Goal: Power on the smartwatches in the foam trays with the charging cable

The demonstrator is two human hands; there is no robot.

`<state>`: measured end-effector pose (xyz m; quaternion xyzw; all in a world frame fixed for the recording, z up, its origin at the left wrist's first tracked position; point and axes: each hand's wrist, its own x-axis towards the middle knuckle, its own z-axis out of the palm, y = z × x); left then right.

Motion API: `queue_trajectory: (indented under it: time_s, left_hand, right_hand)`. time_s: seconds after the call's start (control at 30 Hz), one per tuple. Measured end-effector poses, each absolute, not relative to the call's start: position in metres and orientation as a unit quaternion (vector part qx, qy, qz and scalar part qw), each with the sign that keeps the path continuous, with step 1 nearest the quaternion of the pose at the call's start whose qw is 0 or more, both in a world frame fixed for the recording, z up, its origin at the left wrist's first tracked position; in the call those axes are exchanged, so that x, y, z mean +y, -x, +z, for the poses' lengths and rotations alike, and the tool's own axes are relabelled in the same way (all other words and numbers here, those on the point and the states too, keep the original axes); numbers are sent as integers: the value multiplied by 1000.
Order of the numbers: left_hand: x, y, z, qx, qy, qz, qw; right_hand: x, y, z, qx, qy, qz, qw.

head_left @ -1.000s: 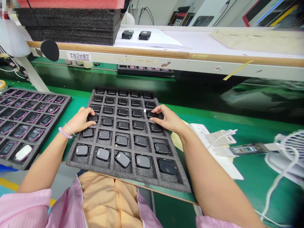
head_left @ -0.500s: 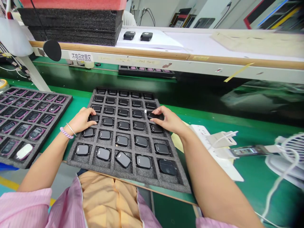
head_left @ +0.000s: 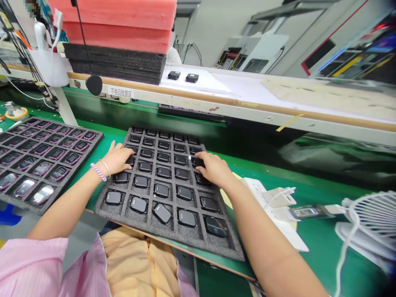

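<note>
The foam tray (head_left: 192, 240) of black watches (head_left: 162, 190) lies on the tabletop (head_left: 321, 235) between my left hand (head_left: 116, 161) and right hand (head_left: 215, 168), its long axis seemingly running away from me. Each touches its own side, thumb and fingers apart; I can't tell if either grips.

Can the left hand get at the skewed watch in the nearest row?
Likely yes: the left hand is at the left side of the tray, and nothing covers the skewed watch or visibly blocks the way between.

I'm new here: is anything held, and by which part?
Can't be told: the left hand and right hand lie over side edges of the foam tray, beside black watches.
</note>
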<state>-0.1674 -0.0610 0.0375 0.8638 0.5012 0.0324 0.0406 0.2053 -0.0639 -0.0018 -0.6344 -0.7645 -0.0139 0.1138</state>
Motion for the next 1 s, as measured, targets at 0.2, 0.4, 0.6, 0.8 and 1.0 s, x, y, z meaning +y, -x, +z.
queue_trajectory:
  time_s: [0.2, 0.4, 0.6, 0.8, 1.0]
  left_hand:
    - [-73, 127, 56, 427, -904, 14, 11]
    - [-69, 112, 35, 437, -897, 27, 61]
    - [-70, 115, 27, 462, -883, 52, 64]
    - [-68, 113, 27, 450, -889, 51, 75]
    - [-65, 115, 26, 433, -895, 57, 94]
  right_hand:
    - [-82, -130, 23, -860, 489, 41, 140]
    - [-88, -103, 8, -873, 456, 115, 128]
    - [-87, -112, -5, -852, 482, 132, 157]
    - [-86, -110, -6, -848, 485, 136, 164]
    - [-84, -111, -6, -858, 449, 156, 194]
